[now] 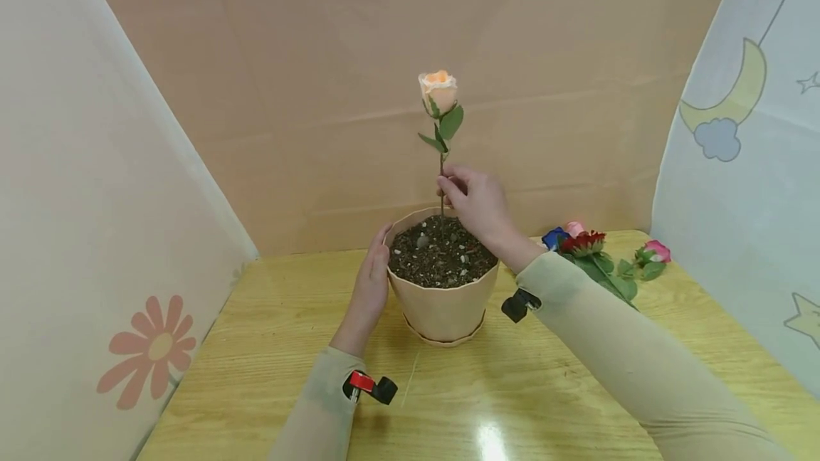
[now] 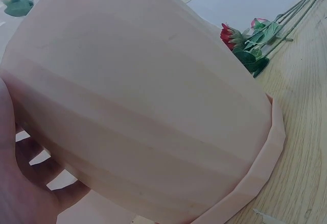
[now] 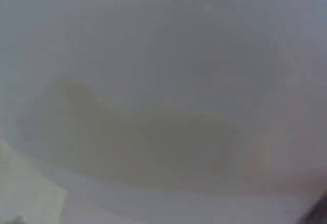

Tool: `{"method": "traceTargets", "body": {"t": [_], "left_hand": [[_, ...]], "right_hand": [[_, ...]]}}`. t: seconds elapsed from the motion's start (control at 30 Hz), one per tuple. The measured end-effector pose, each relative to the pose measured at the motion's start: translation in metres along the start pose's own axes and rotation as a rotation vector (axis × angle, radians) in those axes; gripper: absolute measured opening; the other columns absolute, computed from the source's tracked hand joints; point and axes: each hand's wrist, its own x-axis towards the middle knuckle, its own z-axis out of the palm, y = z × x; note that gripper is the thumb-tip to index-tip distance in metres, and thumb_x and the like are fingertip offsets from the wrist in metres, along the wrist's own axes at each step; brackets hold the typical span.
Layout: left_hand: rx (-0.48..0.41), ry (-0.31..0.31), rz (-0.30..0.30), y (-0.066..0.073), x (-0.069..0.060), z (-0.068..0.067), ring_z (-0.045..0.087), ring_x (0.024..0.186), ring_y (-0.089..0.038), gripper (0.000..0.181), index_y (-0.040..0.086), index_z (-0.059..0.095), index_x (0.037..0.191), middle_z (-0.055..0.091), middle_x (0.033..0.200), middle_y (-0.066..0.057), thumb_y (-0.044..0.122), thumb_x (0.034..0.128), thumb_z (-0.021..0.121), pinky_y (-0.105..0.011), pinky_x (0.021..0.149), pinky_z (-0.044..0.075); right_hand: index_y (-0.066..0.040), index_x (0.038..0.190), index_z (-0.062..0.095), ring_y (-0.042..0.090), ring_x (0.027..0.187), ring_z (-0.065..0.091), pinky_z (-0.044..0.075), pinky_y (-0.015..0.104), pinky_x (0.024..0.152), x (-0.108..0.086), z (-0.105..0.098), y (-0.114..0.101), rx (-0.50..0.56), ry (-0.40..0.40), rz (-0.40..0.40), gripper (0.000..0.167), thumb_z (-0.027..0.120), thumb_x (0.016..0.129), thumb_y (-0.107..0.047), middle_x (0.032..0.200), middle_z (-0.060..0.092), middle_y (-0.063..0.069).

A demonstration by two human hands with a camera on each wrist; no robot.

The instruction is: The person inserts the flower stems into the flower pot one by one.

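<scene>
2 hands are at the pot (image 1: 442, 311): the left hand (image 1: 374, 277) rests against its left side, fingers loosely extended rather than clenched, while the peach rose (image 1: 439, 94) stands above, long axis near vertical, its stem (image 1: 442, 199) running down to the soil (image 1: 419, 263). Just right of that stem and nearer to it, the right hand (image 1: 479, 205) pinches it below the leaves; farther right, loose flowers (image 1: 584, 243) lie on the table (image 1: 269, 347), and no brand, label or writing is readable.

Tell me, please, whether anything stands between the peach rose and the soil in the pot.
Nothing visible does: the right hand pinches the peach rose by its stem, which reaches the soil in the pot.
</scene>
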Motion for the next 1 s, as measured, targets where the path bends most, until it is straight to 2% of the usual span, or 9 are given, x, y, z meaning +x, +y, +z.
{"method": "traceTargets", "body": {"t": [0.13,0.23,0.4,0.53,1.0], "left_hand": [[-0.011,-0.007,0.013,0.0,0.0002,0.0013,0.025,0.166,-0.033,0.056,0.021,0.034,0.174,0.031,0.179,-0.007,0.041,0.1231,0.024,-0.063,0.132,0.02],[-0.01,-0.013,0.023,0.0009,0.0019,0.003,0.027,0.165,-0.034,0.055,0.02,0.034,0.175,0.031,0.179,-0.007,0.039,0.1233,0.026,-0.062,0.131,0.022],[0.007,-0.014,0.029,0.0032,0.0038,0.0046,0.029,0.164,-0.034,0.055,0.02,0.034,0.175,0.031,0.179,-0.007,0.038,0.123,0.026,-0.061,0.131,0.024],[0.015,-0.012,0.02,0.0049,0.0037,0.0057,0.028,0.164,-0.032,0.055,0.019,0.034,0.175,0.032,0.179,-0.006,0.038,0.123,0.026,-0.059,0.132,0.023],[0.015,-0.017,0.033,0.0064,0.0015,0.0016,0.026,0.165,-0.033,0.055,0.022,0.034,0.175,0.031,0.18,-0.006,0.038,0.1231,0.025,-0.061,0.131,0.022]], "right_hand": [[-0.004,0.117,0.075,0.029,0.084,0.074,0.057,0.036,0.072,-0.0039,0.0043,0.0054,0.006,-0.014,0.002,0.022,0.061,0.116,-0.02,0.103,0.079,0.015],[-0.005,0.115,0.075,0.032,0.084,0.074,0.055,0.036,0.072,-0.0052,0.0046,0.0065,-0.002,0.006,-0.009,0.021,0.062,0.116,-0.021,0.1,0.079,0.013],[-0.009,0.108,0.074,0.026,0.075,0.067,0.05,0.038,0.068,-0.0064,0.0032,0.0062,-0.06,0.018,-0.031,0.021,0.061,0.116,-0.023,0.091,0.076,0.008],[-0.009,0.103,0.073,0.022,0.07,0.063,0.048,0.039,0.065,-0.0078,0.0023,0.0072,-0.089,0.034,-0.039,0.021,0.062,0.116,-0.021,0.085,0.073,0.006],[-0.01,0.103,0.079,0.02,0.068,0.065,0.047,0.037,0.062,-0.009,0.0033,0.0072,-0.113,0.042,-0.056,0.021,0.064,0.115,-0.02,0.086,0.078,0.009]]}}
